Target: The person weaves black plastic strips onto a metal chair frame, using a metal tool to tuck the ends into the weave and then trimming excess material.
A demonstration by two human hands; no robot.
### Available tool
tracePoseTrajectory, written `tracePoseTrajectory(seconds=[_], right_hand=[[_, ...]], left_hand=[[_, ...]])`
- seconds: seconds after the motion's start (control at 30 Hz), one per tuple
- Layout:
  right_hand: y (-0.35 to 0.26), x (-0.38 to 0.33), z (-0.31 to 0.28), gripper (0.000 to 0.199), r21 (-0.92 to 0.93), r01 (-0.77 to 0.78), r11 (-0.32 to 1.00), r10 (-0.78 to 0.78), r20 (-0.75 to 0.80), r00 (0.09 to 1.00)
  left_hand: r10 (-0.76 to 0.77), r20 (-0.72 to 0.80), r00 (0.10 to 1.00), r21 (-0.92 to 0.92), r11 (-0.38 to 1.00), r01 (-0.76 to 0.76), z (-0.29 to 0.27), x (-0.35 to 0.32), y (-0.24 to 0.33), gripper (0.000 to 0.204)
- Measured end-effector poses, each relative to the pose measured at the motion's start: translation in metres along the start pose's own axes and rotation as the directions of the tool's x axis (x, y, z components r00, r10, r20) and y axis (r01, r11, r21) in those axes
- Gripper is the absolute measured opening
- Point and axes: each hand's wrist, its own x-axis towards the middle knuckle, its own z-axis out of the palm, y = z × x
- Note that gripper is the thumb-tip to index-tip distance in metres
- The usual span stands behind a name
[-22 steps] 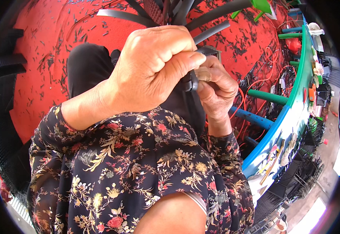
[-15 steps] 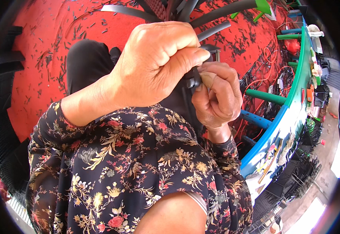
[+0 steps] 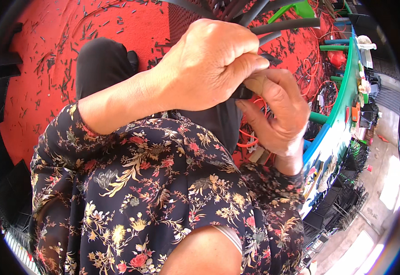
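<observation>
My left hand (image 3: 209, 64) is curled tight in front of my chest, its thumb and fingers pinched on a small black piece (image 3: 242, 93). My right hand (image 3: 278, 114) meets it from the right and grips the same black piece, with a tan thumb tip pressed against it. The piece is mostly hidden between the two hands. Both forearms wear dark floral sleeves (image 3: 154, 192). Black hoses (image 3: 282, 25) run behind the left hand.
A red mat (image 3: 39, 59) strewn with short black cut scraps lies below. Orange wires (image 3: 250, 137) loop under my right hand. A green and blue bench (image 3: 337, 105) with small tools runs along the right. Black crates (image 3: 7, 192) stand at the left.
Both hands have risen and moved a little right, staying pinched together on the black piece. My right hand has turned so its fingers hang lower.
</observation>
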Motion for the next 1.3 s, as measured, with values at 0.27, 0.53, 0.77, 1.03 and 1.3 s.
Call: tracePoseTrajectory(seconds=[0.27, 0.53, 0.77, 1.03, 1.3], right_hand=[[-0.007, 0.022, -0.041, 0.019, -0.099, -0.147, 0.984, 0.170, 0.279, 0.945], [0.057, -0.053, -0.015, 0.035, 0.493, -0.604, 0.626, 0.559, 0.256, 0.789], [0.075, -0.066, 0.039, 0.021, 0.881, -0.083, 0.466, 0.342, -0.093, 0.935], [0.068, -0.048, 0.043, 0.016, 0.874, 0.007, 0.485, 0.248, -0.145, 0.958], [0.042, -0.015, 0.041, 0.020, -0.079, 0.183, 0.980, -0.197, -0.528, 0.826]], left_hand=[[-0.099, 0.012, 0.995, -0.080, 0.992, 0.100, 0.014, 0.013, -0.001, 0.015], [-0.096, 0.021, 0.995, -0.092, 0.991, 0.097, 0.040, 0.027, -0.006, 0.019], [-0.072, 0.042, 0.997, -0.138, 0.987, 0.077, 0.034, 0.020, -0.005, 0.017], [-0.154, 0.086, 0.984, -0.151, 0.974, 0.166, 0.017, 0.013, 0.004, 0.019], [-0.227, 0.108, 0.968, -0.148, 0.959, 0.242, 0.003, 0.007, 0.014, 0.018]])
